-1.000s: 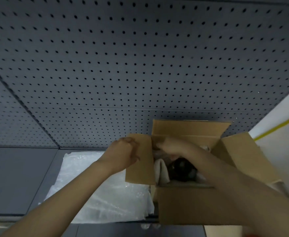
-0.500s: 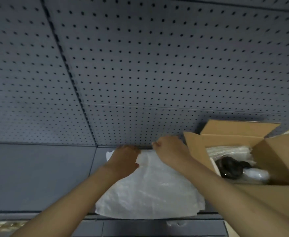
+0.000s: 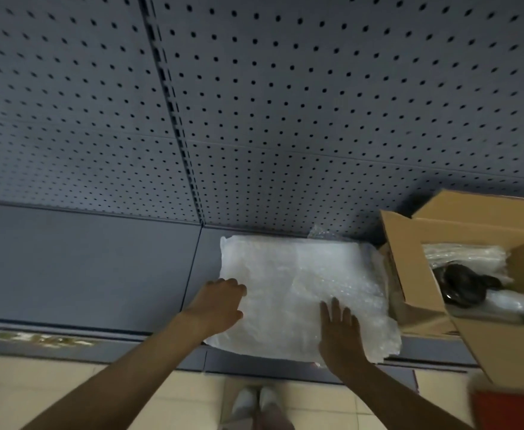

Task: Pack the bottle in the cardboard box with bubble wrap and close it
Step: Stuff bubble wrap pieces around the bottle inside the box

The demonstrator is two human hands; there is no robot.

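A stack of white bubble wrap sheets (image 3: 301, 283) lies flat on the grey shelf (image 3: 83, 262). My left hand (image 3: 220, 304) rests on its near left edge with the fingers bent over the wrap. My right hand (image 3: 336, 328) lies flat on the near right part, fingers straight and spread. To the right stands the cardboard box (image 3: 409, 262) with its flaps up. Inside it lies the bottle, its dark cap end (image 3: 462, 285) showing among bubble wrap.
A dark pegboard wall (image 3: 254, 103) rises right behind the shelf. The shelf's front edge (image 3: 99, 333) runs just under my forearms, with tiled floor and my white shoes (image 3: 254, 405) below. Something red (image 3: 509, 411) shows at the lower right corner.
Both hands left the box flaps and went left to the bubble wrap, then slid from its far edge to its near edge. The view has swung left and down.
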